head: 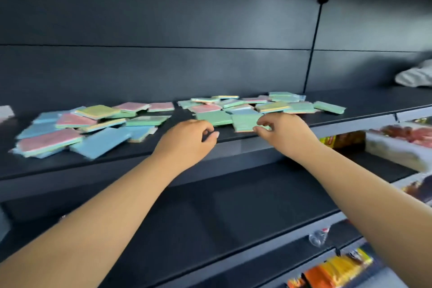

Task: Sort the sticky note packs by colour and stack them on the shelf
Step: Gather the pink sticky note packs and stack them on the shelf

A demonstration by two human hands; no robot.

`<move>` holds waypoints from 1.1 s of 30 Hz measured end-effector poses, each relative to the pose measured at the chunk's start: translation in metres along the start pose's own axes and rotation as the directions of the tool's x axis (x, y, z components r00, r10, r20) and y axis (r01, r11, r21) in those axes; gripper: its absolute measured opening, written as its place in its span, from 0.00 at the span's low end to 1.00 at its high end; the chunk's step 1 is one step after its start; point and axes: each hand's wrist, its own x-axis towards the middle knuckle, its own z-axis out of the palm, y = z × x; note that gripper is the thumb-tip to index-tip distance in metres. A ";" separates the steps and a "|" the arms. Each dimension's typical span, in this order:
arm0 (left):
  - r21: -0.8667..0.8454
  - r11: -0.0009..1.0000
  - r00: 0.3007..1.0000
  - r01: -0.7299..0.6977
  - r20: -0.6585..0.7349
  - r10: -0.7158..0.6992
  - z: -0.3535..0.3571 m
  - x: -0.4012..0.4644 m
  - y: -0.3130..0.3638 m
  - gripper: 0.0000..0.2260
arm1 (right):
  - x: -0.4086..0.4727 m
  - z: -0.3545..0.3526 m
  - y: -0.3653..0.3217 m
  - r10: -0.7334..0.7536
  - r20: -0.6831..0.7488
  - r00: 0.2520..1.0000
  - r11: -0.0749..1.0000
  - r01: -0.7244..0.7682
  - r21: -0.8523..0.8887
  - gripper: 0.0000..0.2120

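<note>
Several sticky note packs in green, blue, pink and yellow lie scattered on a dark shelf point(364, 103). One loose heap point(77, 128) spreads at the left, another heap point(264, 105) at the right. My right hand point(282, 131) pinches the near corner of a green pack point(245, 121) at the shelf's front edge. A second green pack point(212, 117) lies just left of it. My left hand point(187, 142) hovers over the shelf's front edge with its fingers curled, holding nothing, close to that second green pack.
A lower dark shelf point(210, 217) runs below my arms. Coloured packaged goods point(334, 269) fill the bottom right, and more goods point(402, 138) sit at the right. A white bundle point(416, 75) lies on the shelf's far right. The dark back panel stands behind the packs.
</note>
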 end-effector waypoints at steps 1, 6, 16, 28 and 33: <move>0.002 1.000 1.000 0.011 0.004 -0.011 0.005 0.005 0.007 0.13 | 0.001 -0.002 0.012 0.006 -0.008 1.000 1.000 -0.006 -0.003 0.15; 0.012 1.000 1.000 0.012 0.011 -0.012 0.032 0.040 0.042 0.14 | 0.007 -0.011 0.067 0.038 -0.038 0.999 0.999 -0.037 0.018 0.14; 0.039 0.996 0.990 -0.077 0.125 0.072 0.077 0.119 0.084 0.18 | 0.060 0.002 0.145 0.048 0.073 0.996 0.991 -0.057 0.119 0.19; 0.104 0.994 0.963 0.034 0.262 -0.060 0.098 0.149 0.080 0.34 | 0.098 0.021 0.182 -0.306 0.055 0.950 0.850 0.247 0.466 0.11; -0.282 0.875 0.900 0.393 0.315 -0.302 0.097 0.161 0.115 0.30 | 0.114 0.009 0.190 -0.257 0.011 0.966 0.740 0.190 0.645 0.26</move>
